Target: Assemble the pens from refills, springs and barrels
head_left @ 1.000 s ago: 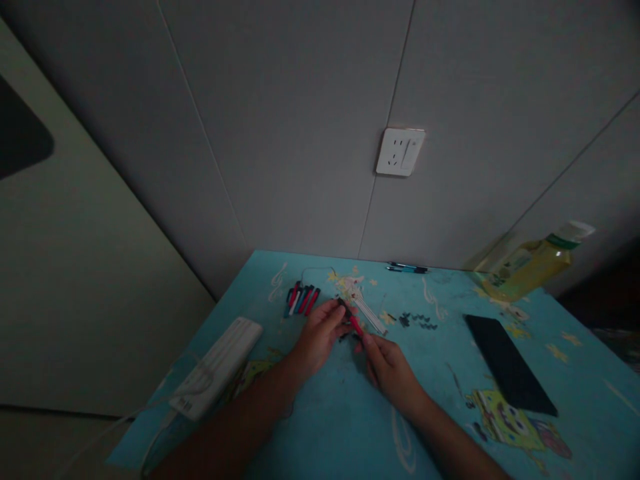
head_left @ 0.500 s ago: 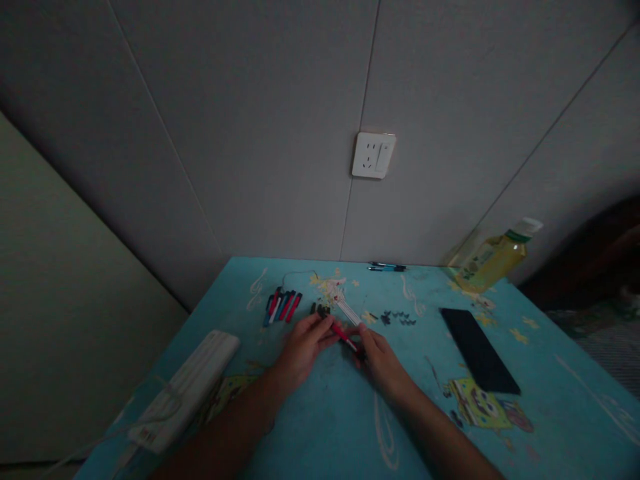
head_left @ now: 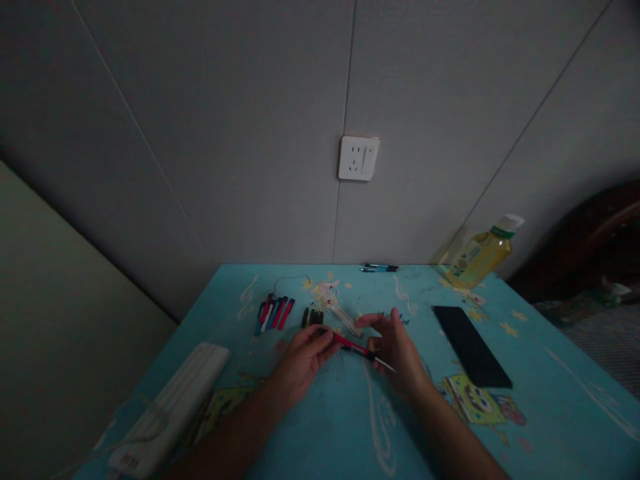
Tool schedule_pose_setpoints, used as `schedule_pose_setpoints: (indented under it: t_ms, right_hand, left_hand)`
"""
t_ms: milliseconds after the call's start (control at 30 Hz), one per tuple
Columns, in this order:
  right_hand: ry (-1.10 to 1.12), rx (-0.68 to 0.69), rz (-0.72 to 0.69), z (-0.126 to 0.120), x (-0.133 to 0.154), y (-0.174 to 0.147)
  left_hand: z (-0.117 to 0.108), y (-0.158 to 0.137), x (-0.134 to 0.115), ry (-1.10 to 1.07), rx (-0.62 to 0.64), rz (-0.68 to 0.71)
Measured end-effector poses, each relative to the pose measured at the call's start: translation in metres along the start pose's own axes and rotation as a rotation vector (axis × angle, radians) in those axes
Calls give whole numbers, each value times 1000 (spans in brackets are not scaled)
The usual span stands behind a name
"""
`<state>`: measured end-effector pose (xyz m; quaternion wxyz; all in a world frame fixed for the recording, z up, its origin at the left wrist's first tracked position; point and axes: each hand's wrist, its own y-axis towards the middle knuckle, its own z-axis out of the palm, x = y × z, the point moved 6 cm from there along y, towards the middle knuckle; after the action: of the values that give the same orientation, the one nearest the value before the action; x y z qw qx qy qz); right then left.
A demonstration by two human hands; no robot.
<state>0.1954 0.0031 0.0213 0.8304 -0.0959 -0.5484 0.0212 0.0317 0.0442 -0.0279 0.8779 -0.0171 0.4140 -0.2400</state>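
Red pen (head_left: 347,341) mid-frame, just below center — left hand (head_left: 303,360) has it, right hand (head_left: 401,353) at its other end.
Left grip: pinching the pen's upper-left end, pen tilted down to the right, thin white rod (head_left: 385,365) sticking out of its dark lower end. Right grip: thumb and index spread; can't tell if the lower fingers touch the pen. Just above the left hand on the desk (head_left: 330,433): short black pieces (head_left: 313,317); up-left, a cluster of pens (head_left: 275,315); above the pen, thin white sticks (head_left: 344,317). Black slab (head_left: 473,347) right of center — yellow bottle (head_left: 480,259) above it, power strip (head_left: 173,407) lower left.
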Motion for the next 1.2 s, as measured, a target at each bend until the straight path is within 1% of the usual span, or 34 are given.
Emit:
schedule_pose_setpoints:
  t_ms: [100,200,300,367,433,600,767,933,1133,1200]
  right_hand:
    - [47,14,-78,0,6,1]
    - [-26,-7,-170,0,9,1]
    - [-230,-20,-251,2,8,-2]
    - [-319,-31,-293,3,8,-4]
    - [-320,-42,-323,3,9,-5]
    - [-276,-45,-399,2,16,-4]
    - [-329,-123,-395,-1,20,-6]
    - [-306,-137,-375,-5,19,-4]
    - [-251,-132,-354,-10,14,1]
    - [-277,-152,-345,-11,14,0]
  left_hand:
    - [-4,3,1,-34,-44,39]
    - [-5,3,1,-47,-48,39]
    - [3,0,2,-31,37,5]
    - [10,-4,3,-8,113,-26]
    - [15,-7,4,9,151,-35]
    - [18,-10,0,12,140,11]
    - [20,-8,-3,102,152,65]
    - [17,-4,-8,196,99,164]
    - [13,-3,-16,118,65,242]
    - [12,-3,-18,91,57,254]
